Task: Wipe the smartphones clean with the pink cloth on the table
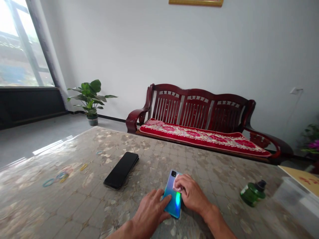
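Observation:
A shiny blue phone (171, 195) lies back-up on the patterned table (74, 205), its camera end pointing away from me. My left hand (151, 212) rests flat on the phone's near left corner, fingers stretched out. My right hand (190, 194) presses a small pink cloth (176, 184) onto the upper right of the phone's back, fingers closed over it. A second phone, black (121, 169), lies screen-up to the left, apart from both hands.
A green bottle (252, 192) lies on its side at the right of the table. Several coloured rubber bands (59, 176) are scattered at the left. A clear plastic box (296, 202) stands at the far right. Behind the table stands a wooden bench (199, 122) and a potted plant (90, 98).

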Demonstrator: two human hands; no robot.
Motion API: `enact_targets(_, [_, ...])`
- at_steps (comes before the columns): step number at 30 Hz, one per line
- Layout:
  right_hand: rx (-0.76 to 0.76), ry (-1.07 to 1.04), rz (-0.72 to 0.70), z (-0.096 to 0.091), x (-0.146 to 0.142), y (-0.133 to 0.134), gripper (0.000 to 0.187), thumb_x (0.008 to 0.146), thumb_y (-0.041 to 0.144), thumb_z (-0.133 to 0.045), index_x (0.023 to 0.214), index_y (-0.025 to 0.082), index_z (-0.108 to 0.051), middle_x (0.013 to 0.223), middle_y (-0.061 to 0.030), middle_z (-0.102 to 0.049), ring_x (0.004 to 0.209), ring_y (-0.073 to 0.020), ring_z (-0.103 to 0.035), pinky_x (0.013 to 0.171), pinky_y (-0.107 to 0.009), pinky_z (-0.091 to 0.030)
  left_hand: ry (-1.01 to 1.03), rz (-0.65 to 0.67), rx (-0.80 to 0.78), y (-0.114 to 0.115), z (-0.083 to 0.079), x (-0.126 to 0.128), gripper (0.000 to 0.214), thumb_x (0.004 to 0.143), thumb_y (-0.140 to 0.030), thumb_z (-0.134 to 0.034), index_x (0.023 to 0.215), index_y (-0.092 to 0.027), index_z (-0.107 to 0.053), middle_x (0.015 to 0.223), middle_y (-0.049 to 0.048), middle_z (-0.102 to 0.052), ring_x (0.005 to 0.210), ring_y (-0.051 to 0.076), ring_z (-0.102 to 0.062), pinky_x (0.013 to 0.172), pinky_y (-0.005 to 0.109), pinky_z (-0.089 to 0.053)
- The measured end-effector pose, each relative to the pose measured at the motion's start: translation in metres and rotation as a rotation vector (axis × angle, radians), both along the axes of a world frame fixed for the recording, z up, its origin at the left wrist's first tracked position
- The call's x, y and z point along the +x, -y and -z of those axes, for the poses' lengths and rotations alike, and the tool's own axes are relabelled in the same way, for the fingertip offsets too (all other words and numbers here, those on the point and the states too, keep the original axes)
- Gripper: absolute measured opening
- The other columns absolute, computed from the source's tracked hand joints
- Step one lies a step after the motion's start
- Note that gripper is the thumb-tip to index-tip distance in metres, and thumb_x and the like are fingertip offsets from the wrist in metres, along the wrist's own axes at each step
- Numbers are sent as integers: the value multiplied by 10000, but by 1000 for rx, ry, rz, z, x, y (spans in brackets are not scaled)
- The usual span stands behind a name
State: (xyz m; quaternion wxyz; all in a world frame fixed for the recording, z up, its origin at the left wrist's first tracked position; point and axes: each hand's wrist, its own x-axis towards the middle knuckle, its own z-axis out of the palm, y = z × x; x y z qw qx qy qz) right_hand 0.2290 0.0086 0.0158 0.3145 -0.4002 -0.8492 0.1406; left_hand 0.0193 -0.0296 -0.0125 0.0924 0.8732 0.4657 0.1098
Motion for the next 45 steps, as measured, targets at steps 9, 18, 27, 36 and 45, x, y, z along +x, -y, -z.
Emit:
enact_targets(9, [-3,21,73,14,3,-2,160,910,123,-522,908,238,-633,968,-25,-663,1023,-197,-601,921,-336,-475,19,1,15,0,7,0,418,859,-391,-708,1249,-348,-564,1173,43,-607,1004,266,-612,885,386,-510])
enact_targets(18, [112,47,149,15,3,-30,223,900,59,-442,844,227,-577,940,-34,-648,968,-193,-619,860,-337,-513,24,16,-14,0,1,-2,385,887,-388,-673,1253,-340,-564,1227,59,-578,1022,258,-621,895,370,-526])
enact_targets(27, [82,136,-18,20,3,14,198,950,94,-377,943,230,-521,1001,-54,-610,1002,-200,-584,894,-344,-489,56,84,-9,0,-7,0,396,893,-343,-677,1264,-289,-548,1394,61,-512,1161,268,-553,1017,402,-461])
enact_targets(36, [66,85,102,12,3,-10,221,948,85,-365,856,224,-510,1002,-67,-625,1065,-213,-580,923,-394,-504,43,105,11,-1,-4,1,352,907,-352,-657,1233,-248,-573,1338,74,-566,1097,266,-574,968,402,-478])
enact_targets(45, [168,188,-34,25,-1,16,237,932,59,-381,1000,203,-557,1140,-92,-639,1210,-213,-543,1054,-418,-457,90,109,9,-1,-1,0,353,903,-374,-660,1225,-267,-564,1327,38,-575,1095,253,-566,978,402,-468])
